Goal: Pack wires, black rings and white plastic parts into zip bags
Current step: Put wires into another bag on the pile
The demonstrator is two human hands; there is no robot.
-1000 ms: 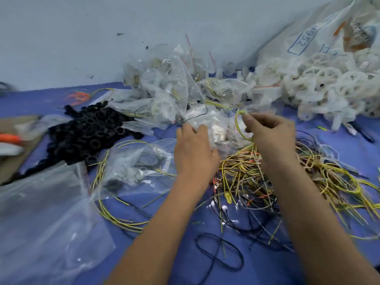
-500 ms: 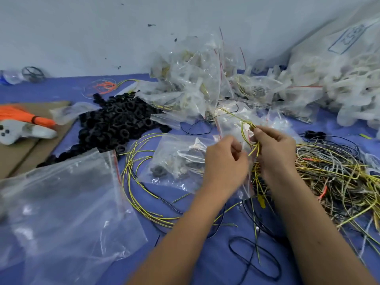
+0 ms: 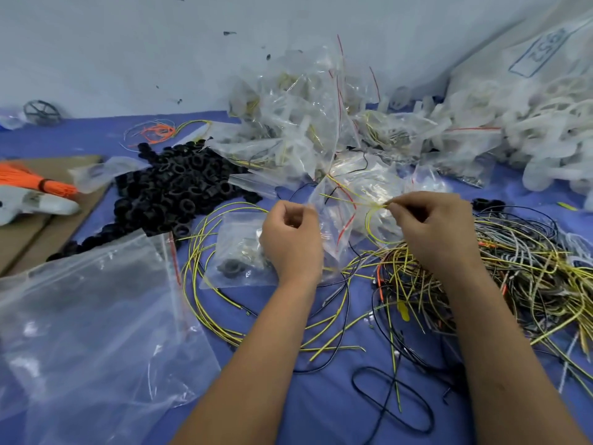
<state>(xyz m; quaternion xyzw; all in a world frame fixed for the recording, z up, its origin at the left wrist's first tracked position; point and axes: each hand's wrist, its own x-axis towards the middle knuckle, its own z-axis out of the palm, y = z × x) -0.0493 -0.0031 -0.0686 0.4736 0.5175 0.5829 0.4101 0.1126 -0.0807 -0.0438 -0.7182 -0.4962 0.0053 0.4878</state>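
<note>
**Yellow wire held at the mouth of a small zip bag**

Your right hand (image 3: 439, 232) pinches a thin yellow wire (image 3: 369, 203) between thumb and fingertips. From the pinch the wire runs to the left and a little away from you, nearly level, across the small zip bag (image 3: 340, 216); a loop of it also curves down under your fingers. Your left hand (image 3: 292, 242) has its fingers curled around the left edge of this same bag and holds it up, just above the blue table (image 3: 321, 406). The bag is clear, soft and wrinkled, with a red strip.

Under your right wrist lies the wire heap (image 3: 500, 271), a tangled mass of thin yellow, black and grey strands that reaches to the right edge of the view. Near your left hand a filled bag (image 3: 237, 255) lies flat on loose loops of yellow wire. Further left is the pile of black rings (image 3: 179, 194), small, round and matte. A large clear bag (image 3: 90, 332) covers the near left corner.

Behind your hands, the packed bags (image 3: 298, 123) are heaped against the pale wall, and the white plastic parts (image 3: 526, 130) are piled at the right. Bare blue surface shows between your forearms, where a black wire loop (image 3: 391, 399) lies.
</note>
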